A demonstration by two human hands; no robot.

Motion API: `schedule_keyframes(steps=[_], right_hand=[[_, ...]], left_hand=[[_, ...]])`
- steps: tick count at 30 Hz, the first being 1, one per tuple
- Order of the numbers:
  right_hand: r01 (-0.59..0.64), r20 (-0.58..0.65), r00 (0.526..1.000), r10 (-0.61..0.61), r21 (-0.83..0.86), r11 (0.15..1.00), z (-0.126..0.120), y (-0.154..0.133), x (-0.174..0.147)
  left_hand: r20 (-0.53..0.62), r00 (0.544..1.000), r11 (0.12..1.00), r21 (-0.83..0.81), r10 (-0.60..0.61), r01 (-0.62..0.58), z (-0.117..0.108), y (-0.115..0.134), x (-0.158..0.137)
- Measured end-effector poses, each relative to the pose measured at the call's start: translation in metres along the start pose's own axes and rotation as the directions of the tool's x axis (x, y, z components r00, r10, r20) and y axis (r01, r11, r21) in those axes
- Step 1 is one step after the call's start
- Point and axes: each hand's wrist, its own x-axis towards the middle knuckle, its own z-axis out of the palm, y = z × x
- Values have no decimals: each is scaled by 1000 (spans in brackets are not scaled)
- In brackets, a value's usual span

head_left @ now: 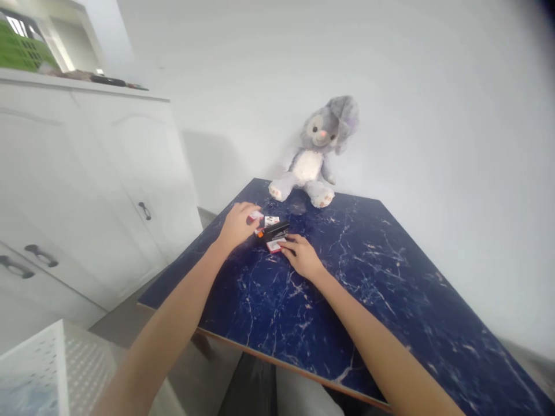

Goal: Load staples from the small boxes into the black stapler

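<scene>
On the dark blue marbled table (390, 277) lie a black stapler with an orange end (274, 230) and several small red-and-white boxes. My left hand (237, 224) rests on the table with its fingers on one small box (255, 215) left of the stapler. Another small box (272, 220) lies just behind the stapler. My right hand (302, 256) is flat on the table, its fingertips touching a third small box (274, 245) in front of the stapler. Neither hand has lifted anything.
A grey-purple plush rabbit (318, 153) sits at the table's far edge against the white wall. A white cabinet with dark handles (108, 190) stands to the left. A white perforated object (47, 364) is at the lower left, beside the table's near edge.
</scene>
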Motion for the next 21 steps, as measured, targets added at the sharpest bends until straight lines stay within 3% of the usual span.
schedule_keyframes(steps=[3,6,10,13,16,21], right_hand=[[-5,29,1000,6,-27,1000,0,-5,8],[-90,19,996,92,-81,993,-6,-9,6],[-227,-35,974,225,-139,964,-10,-8,2],[-288,-49,958,284,-155,945,-11,-7,1],[-358,-59,934,353,-176,917,-14,-8,0],[-454,-107,890,443,-143,879,-17,-10,-3]], left_hand=[[-205,970,991,18,131,-130,-4,10,3],[-219,947,970,-16,233,-242,-2,26,0],[-72,923,920,-81,377,-383,13,46,-9],[57,909,906,-123,413,-404,29,53,-14],[144,909,918,-125,391,-375,38,51,-15],[360,892,961,-53,272,-271,31,45,-13]])
